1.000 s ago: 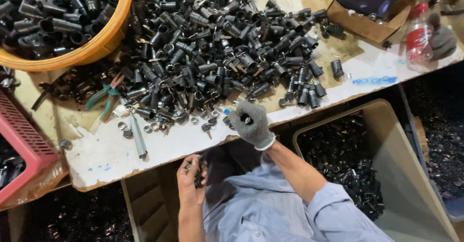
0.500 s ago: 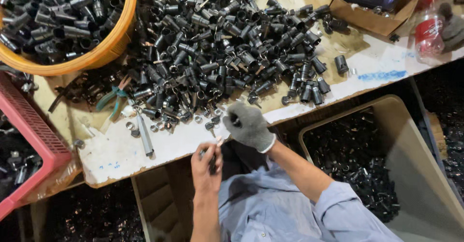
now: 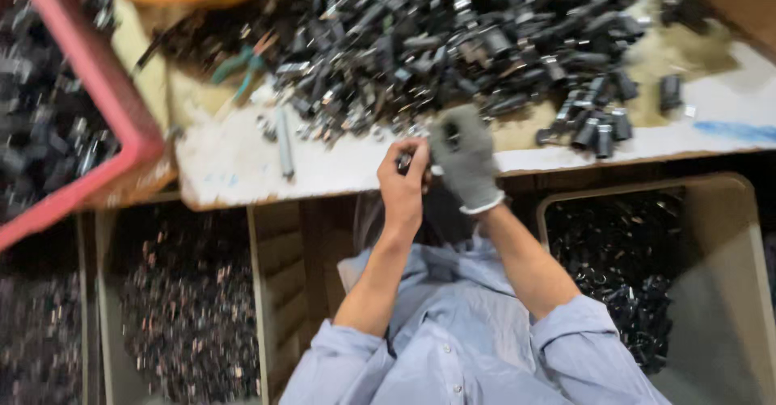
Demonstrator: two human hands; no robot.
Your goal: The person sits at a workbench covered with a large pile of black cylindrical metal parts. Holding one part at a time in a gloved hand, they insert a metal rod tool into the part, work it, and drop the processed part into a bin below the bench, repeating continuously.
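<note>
1. Head view, the hands: the bare left hand (image 3: 402, 187) and the grey-gloved right hand (image 3: 464, 161) meet at the near edge of the surface (image 3: 242, 162). The left grip is pinched on a small dark part (image 3: 404, 162). The right hand curls beside it, and motion blur hides whether its grip grasps anything.
2. Head view, the risk below: the part sits right over the edge. If the pinch slips, I judge it would fall onto the lap or into the bin (image 3: 711, 292) of dark pieces under the surface.
3. Head view, the surroundings: the heap of black cylindrical parts (image 3: 485, 41) lies just beyond the hands. A careless wrist could sweep loose ones off the edge.
</note>
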